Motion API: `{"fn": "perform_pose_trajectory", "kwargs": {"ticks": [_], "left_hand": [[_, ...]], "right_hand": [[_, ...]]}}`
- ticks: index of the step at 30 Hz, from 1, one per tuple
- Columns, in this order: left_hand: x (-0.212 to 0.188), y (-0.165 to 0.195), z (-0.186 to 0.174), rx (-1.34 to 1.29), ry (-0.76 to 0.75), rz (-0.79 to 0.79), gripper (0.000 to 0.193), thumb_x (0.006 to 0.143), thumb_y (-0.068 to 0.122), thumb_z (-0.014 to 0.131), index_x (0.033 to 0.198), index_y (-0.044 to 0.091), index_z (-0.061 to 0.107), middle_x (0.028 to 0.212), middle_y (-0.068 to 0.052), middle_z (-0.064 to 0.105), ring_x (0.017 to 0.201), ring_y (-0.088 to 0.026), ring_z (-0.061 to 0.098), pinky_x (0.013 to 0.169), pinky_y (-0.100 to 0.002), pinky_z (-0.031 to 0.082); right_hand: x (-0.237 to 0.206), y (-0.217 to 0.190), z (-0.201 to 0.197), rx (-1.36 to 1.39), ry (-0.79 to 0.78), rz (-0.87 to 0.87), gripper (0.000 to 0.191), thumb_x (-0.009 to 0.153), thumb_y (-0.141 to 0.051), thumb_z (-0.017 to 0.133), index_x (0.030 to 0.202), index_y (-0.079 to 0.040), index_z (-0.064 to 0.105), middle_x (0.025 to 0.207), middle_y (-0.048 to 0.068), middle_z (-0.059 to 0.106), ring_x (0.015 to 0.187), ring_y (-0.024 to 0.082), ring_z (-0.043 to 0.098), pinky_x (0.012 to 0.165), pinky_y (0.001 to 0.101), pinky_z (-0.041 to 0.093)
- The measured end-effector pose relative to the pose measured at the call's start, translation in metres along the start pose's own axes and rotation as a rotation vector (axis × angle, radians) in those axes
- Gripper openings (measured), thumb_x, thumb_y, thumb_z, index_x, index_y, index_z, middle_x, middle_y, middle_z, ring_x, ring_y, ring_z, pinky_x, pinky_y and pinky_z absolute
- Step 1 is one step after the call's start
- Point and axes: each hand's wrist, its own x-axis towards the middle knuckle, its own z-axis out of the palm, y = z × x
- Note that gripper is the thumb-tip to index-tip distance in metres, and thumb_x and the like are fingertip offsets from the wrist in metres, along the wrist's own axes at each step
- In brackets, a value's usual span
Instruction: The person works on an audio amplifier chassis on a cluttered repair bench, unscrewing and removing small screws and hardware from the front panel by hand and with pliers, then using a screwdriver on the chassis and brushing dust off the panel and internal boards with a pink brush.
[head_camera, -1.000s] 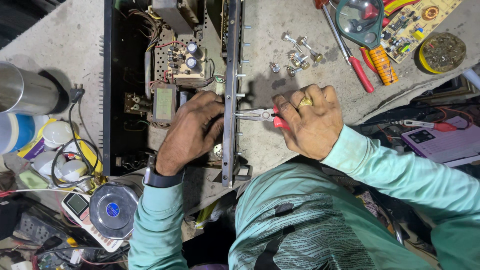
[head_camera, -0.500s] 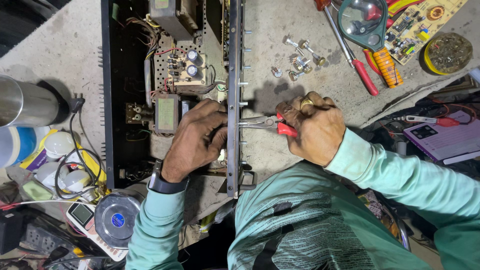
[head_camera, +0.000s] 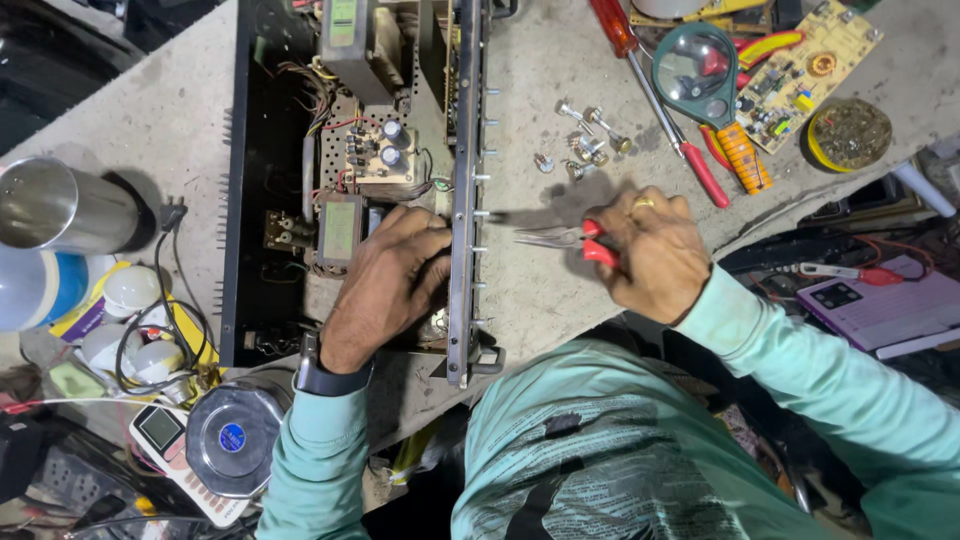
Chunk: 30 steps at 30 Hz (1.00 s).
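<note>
Red-handled needle-nose pliers (head_camera: 565, 238) are lying level above the bench, tips pointing at the front panel (head_camera: 466, 190) of the open amplifier chassis (head_camera: 255, 200). The right hand (head_camera: 650, 250) is gripping their handles, fingers curled tight. The left hand (head_camera: 385, 285) is reaching inside the chassis, fingers bent against the panel's inner face. Loose metal knobs (head_camera: 585, 145) and a magnifying glass (head_camera: 700, 75) are lying nearby.

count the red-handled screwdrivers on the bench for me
1 in plain view: the red-handled screwdriver lies slanted on the bench beside the magnifying glass. The right hand holds red-handled pliers, not a screwdriver. Others may be hidden in the clutter.
</note>
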Motion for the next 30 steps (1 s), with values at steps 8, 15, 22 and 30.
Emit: {"fn": "perform_pose_trajectory", "kwargs": {"ticks": [8,15,22,30], "left_hand": [[-0.005,-0.005,0.003,0.080,0.065,0.054,0.015,0.087,0.002,0.072,0.101,-0.001,0.068,0.099,-0.012,0.063,0.096,-0.032,0.057,0.085,-0.043,0.045],[-0.008,-0.006,0.007,0.086,0.057,0.022,0.016,0.086,0.003,0.072,0.102,0.002,0.072,0.094,-0.009,0.064,0.091,-0.030,0.057,0.081,-0.043,0.044],[-0.018,0.000,0.014,0.052,0.168,0.019,0.022,0.089,0.005,0.074,0.111,0.001,0.073,0.098,-0.009,0.066,0.093,-0.031,0.058,0.082,-0.041,0.048],[-0.022,0.012,0.002,0.113,0.183,-0.008,0.027,0.088,0.007,0.076,0.114,0.000,0.073,0.100,-0.013,0.067,0.094,-0.032,0.060,0.082,-0.042,0.049]], "right_hand": [[0.008,0.001,0.021,-0.098,0.193,-0.146,0.047,0.081,-0.040,0.078,0.110,-0.004,0.071,0.109,0.015,0.068,0.102,0.033,0.061,0.087,0.0483,0.042],[0.045,-0.051,0.049,0.710,-0.173,0.016,0.027,0.102,-0.030,0.064,0.108,-0.005,0.073,0.085,0.015,0.074,0.077,0.028,0.072,0.071,0.0385,0.054],[0.046,-0.062,0.045,0.673,0.030,-0.078,0.012,0.093,-0.013,0.072,0.101,-0.006,0.076,0.085,0.013,0.073,0.073,0.027,0.071,0.068,0.0376,0.055],[0.042,-0.076,0.033,0.593,0.231,-0.144,0.013,0.092,-0.015,0.074,0.101,-0.005,0.075,0.085,0.015,0.072,0.074,0.030,0.071,0.067,0.0383,0.055]]}}
